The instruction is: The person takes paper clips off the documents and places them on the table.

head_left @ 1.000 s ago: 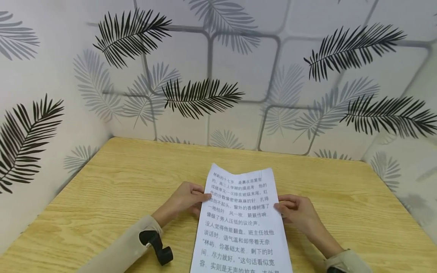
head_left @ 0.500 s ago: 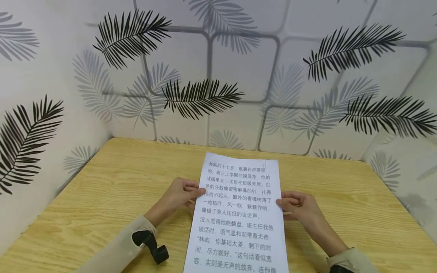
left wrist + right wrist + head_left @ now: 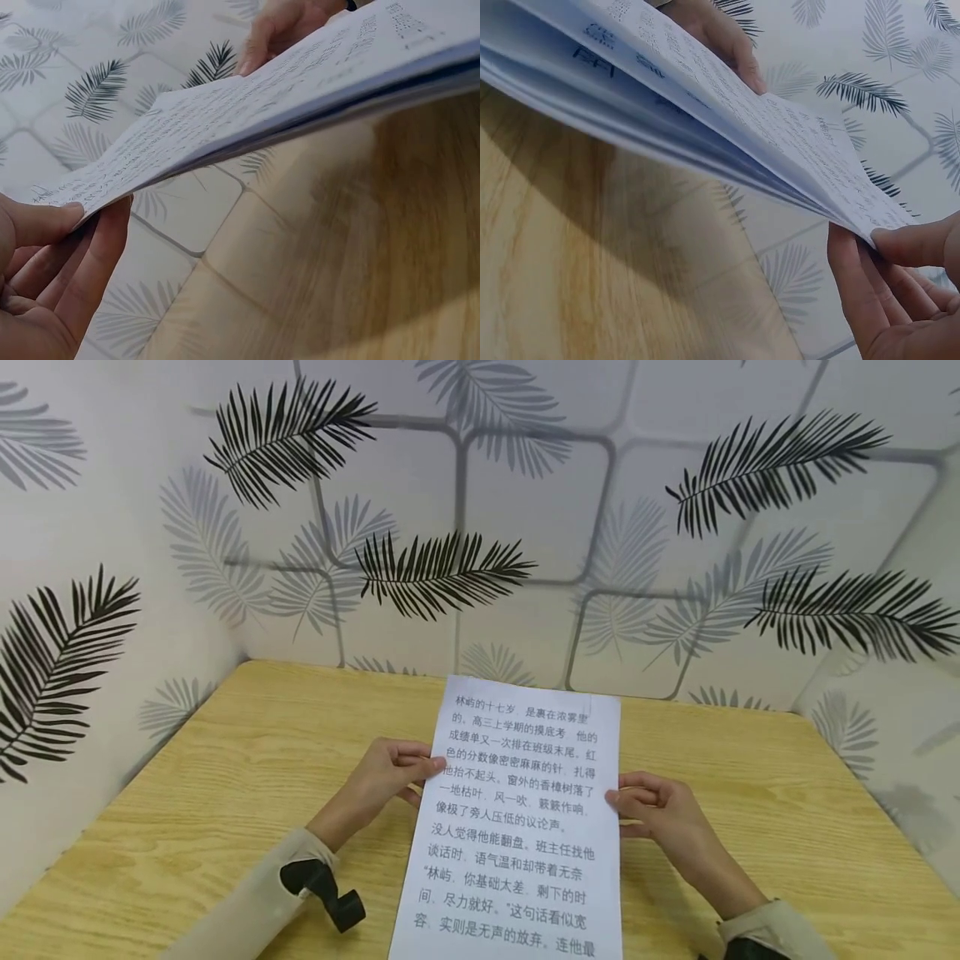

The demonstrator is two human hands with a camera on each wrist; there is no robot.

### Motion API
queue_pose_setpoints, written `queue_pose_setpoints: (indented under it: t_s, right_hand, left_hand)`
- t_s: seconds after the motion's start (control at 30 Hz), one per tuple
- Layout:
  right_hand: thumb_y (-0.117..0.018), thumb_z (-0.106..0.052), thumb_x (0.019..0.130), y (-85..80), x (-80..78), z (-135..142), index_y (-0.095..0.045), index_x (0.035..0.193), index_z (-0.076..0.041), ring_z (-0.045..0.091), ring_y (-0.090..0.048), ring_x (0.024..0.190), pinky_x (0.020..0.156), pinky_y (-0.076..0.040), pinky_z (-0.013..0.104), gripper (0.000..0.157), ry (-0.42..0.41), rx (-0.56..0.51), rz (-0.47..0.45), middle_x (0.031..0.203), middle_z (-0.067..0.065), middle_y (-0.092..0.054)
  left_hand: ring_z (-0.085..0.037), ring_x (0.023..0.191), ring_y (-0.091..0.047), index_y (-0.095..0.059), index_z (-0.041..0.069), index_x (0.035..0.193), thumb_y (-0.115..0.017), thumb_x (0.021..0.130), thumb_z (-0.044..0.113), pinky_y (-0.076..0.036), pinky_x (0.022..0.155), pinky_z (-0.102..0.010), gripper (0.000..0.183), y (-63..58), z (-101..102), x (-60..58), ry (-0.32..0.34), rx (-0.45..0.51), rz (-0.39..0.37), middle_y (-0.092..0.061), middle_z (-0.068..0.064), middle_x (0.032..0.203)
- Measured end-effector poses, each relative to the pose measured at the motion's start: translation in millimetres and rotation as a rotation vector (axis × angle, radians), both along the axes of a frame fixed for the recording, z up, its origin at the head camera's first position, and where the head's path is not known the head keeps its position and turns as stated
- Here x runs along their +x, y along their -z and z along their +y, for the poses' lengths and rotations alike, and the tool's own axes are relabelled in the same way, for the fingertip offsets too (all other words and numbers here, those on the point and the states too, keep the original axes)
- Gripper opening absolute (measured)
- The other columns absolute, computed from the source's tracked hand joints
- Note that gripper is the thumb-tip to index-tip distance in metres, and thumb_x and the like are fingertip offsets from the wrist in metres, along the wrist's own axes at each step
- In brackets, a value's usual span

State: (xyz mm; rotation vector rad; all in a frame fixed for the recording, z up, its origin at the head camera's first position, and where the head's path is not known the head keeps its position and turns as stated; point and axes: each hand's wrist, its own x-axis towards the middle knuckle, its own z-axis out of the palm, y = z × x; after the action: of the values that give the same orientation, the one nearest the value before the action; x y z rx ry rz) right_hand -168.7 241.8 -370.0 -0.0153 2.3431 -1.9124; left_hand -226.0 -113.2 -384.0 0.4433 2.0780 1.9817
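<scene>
wall (image 3: 525,502): leaf-patterned backdrop, positioned behind the work area.

tabletop (image 3: 262,752): wood-grain surface, extending beneath both hands and ending at the wall.

paper stack (image 3: 510,827): several sheets, printed face up, located between the two hands and raised off the tabletop along the gripped section. the near end runs out of the head view; whether it contacts the tabletop cannot be determined. step in hand, by judgement: two-handed support of the paper stack by its opposite side edges. the next move, by judgement, calls for equal pressure at both edges and hands moved in unison. caution: the right wrist view shows the sheets parted along the right side, between the pinch and the near end; uneven handling could let the lower sheets slip out of alignment.

left hand (image 3: 378,783): the grip is clamped on the left edge of the paper stack, thumb on the printed face, fingers (image 3: 86,277) underneath. separation between thumb and fingers is only the thickness of the pinched sheets.

right hand (image 3: 663,818): the grip is clamped on the right edge in the same manner, thumb above, fingers (image 3: 849,274) below. at this pinch the parted sheets converge to a thin edge.
</scene>
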Motion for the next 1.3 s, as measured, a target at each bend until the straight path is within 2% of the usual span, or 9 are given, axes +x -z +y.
queue_pose_setpoints:
  t_s: [0.17,0.37,0.47,0.6,0.8,1.03,1.2,1.3]
  right_hand:
    - [-0.066,-0.013,0.093,-0.5,1.4,1.4,-0.054,0.119,0.012,0.018,-0.069,0.086,0.075,-0.058,0.037,0.039,-0.023,-0.079,0.002,0.093,0.002,-0.072]
    - [-0.066,-0.012,0.093,-1.2,1.9,4.3,-0.056,0.119,0.013,0.017,-0.069,0.086,0.074,-0.058,0.035,0.037,-0.029,-0.102,0.026,0.093,0.001,-0.073]
    - [-0.066,-0.012,0.092,-1.2,1.5,4.8,-0.056,0.119,0.012,0.017,-0.069,0.086,0.074,-0.058,0.035,0.037,-0.029,-0.104,0.027,0.093,0.001,-0.073]
    - [-0.066,-0.012,0.093,-1.1,1.2,4.4,-0.056,0.118,0.013,0.018,-0.070,0.086,0.075,-0.058,0.035,0.037,-0.040,-0.101,0.024,0.093,0.002,-0.073]
    - [-0.066,-0.013,0.093,-0.8,1.3,3.7,-0.056,0.118,0.011,0.018,-0.069,0.087,0.076,-0.058,0.035,0.036,-0.056,-0.090,0.011,0.094,0.002,-0.073]
    - [-0.066,-0.014,0.093,0.7,2.1,3.4,-0.056,0.117,0.011,0.018,-0.069,0.089,0.078,-0.057,0.037,0.036,-0.084,-0.087,0.035,0.095,0.002,-0.073]
    - [-0.066,-0.016,0.093,-2.9,2.0,5.2,-0.053,0.122,0.012,0.018,-0.069,0.090,0.080,-0.057,0.036,0.041,-0.105,-0.059,0.037,0.099,0.003,-0.072]
    - [-0.066,-0.015,0.093,-6.4,1.0,5.6,-0.049,0.128,0.012,0.015,-0.069,0.092,0.081,-0.056,0.034,0.047,-0.096,-0.013,0.064,0.107,0.010,-0.069]
  left_hand:
    - [-0.022,0.076,-0.070,-0.066,-0.009,0.109,-0.068,0.091,0.014,-0.058,0.057,-0.034,0.029,-3.9,-2.1,1.0,0.033,0.006,0.019,-0.073,-0.013,0.089]
    - [-0.027,0.081,-0.071,-0.064,-0.008,0.112,-0.065,0.094,0.017,-0.058,0.058,-0.041,0.031,-8.3,-3.4,0.5,0.156,-0.008,0.040,-0.072,-0.016,0.094]
    - [-0.029,0.081,-0.071,-0.064,-0.009,0.111,-0.065,0.094,0.018,-0.058,0.060,-0.044,0.032,-9.1,-3.8,0.7,0.194,-0.015,0.032,-0.072,-0.017,0.095]
    - [-0.029,0.080,-0.071,-0.065,-0.010,0.110,-0.066,0.093,0.017,-0.058,0.060,-0.043,0.032,-8.2,-3.7,-0.1,0.190,-0.019,0.032,-0.072,-0.018,0.094]
    - [-0.027,0.077,-0.071,-0.066,-0.011,0.108,-0.068,0.092,0.014,-0.058,0.057,-0.037,0.030,-8.1,-2.9,-0.8,0.147,-0.027,0.022,-0.072,-0.018,0.091]
    - [-0.023,0.074,-0.071,-0.066,-0.012,0.107,-0.066,0.092,0.012,-0.057,0.055,-0.032,0.028,-7.2,-2.3,1.4,0.098,-0.005,0.052,-0.073,-0.016,0.090]
    - [-0.021,0.070,-0.070,-0.066,-0.011,0.109,-0.066,0.093,0.013,-0.056,0.054,-0.029,0.029,-5.9,-1.2,2.9,0.072,0.001,0.051,-0.073,-0.015,0.089]
    - [-0.021,0.069,-0.070,-0.066,-0.010,0.110,-0.066,0.093,0.014,-0.055,0.054,-0.028,0.030,-6.3,-0.5,3.4,0.066,0.000,0.058,-0.073,-0.016,0.090]
